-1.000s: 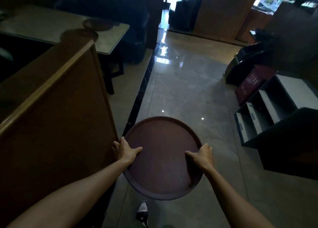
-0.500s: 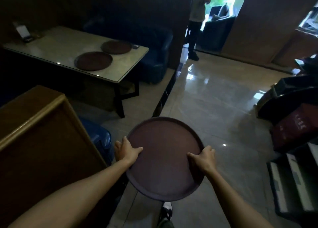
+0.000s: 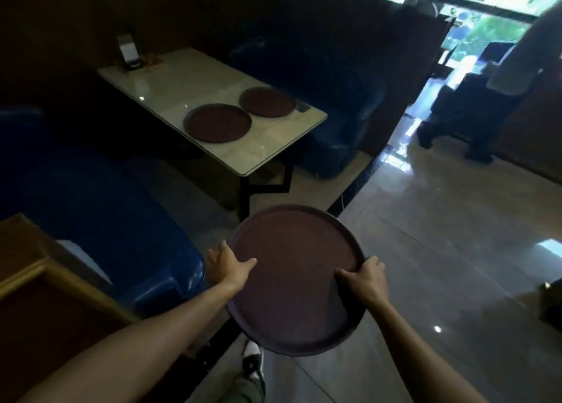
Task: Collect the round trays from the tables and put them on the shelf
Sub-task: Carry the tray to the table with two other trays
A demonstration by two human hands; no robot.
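I hold a round dark-brown tray (image 3: 293, 278) flat in front of me over the floor. My left hand (image 3: 226, 267) grips its left rim and my right hand (image 3: 365, 279) grips its right rim, thumbs on top. Ahead to the left stands a pale stone-topped table (image 3: 188, 83) with two more round brown trays on its near end: the nearer tray (image 3: 217, 123) and the farther tray (image 3: 267, 102), side by side and just apart. No shelf is in view.
Blue booth seats (image 3: 100, 220) flank the table, and a wooden partition (image 3: 33, 284) stands at my lower left. A small card stand (image 3: 129, 52) sits at the table's far end. Glossy tiled aisle (image 3: 441, 250) runs right; a person (image 3: 486, 77) stands at the far right.
The view has swung left and forward: the table with two trays has come closer to centre, and the shelving at the right has left the frame. Both hands keep the same hold on the tray.
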